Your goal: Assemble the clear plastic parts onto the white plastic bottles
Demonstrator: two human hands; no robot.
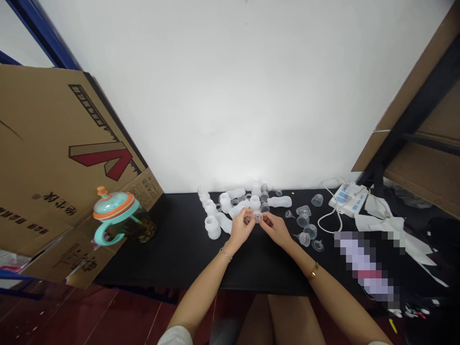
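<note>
My left hand (241, 226) and my right hand (273, 226) meet over the black table (179, 249), fingers pinched together on a small clear plastic piece (257, 216) held between them. Just behind the hands lies a cluster of white translucent bottle parts (230, 206). To the right of my right hand sit several small clear funnel-shaped cups (305, 225). A bracelet shows on each wrist.
A jug with a teal handle and orange-rimmed lid (120, 215) stands at the left by a big cardboard box (53, 167). A white power strip with cable (348, 197) and white cloth (388, 220) lie at right, under a wooden shelf (413, 124).
</note>
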